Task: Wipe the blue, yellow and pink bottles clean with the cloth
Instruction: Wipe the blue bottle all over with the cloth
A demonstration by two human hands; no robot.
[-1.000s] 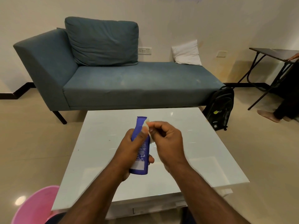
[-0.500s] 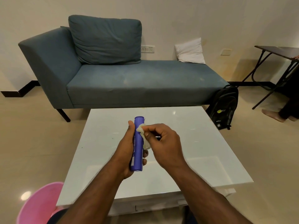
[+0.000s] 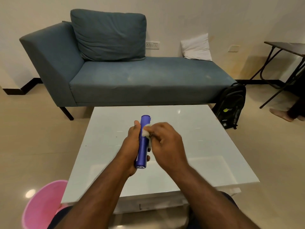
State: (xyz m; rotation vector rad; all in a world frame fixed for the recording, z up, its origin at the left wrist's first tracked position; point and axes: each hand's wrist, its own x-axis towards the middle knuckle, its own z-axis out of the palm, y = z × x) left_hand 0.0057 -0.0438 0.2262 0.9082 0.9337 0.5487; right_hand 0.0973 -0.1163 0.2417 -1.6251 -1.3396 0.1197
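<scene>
My left hand (image 3: 131, 146) grips the blue bottle (image 3: 142, 151) around its middle and holds it upright above the white table (image 3: 206, 146), cap end pointing away from me. My right hand (image 3: 166, 144) pinches a small white cloth (image 3: 146, 133) and presses it against the bottle's upper right side, just below the cap. Part of the cloth is hidden under my fingers. No yellow or pink bottle is in view.
A pink bucket (image 3: 41, 205) stands on the floor at my lower left. Beyond the table sits a blue-grey sofa (image 3: 132, 76) with a black backpack (image 3: 231, 104) leaning at its right end. A folding table (image 3: 283, 48) and another person's foot (image 3: 280, 114) are at far right.
The bottle has turned in my left hand so its label faces away and only its narrow side shows. My right hand keeps the cloth on the bottle's upper part.
</scene>
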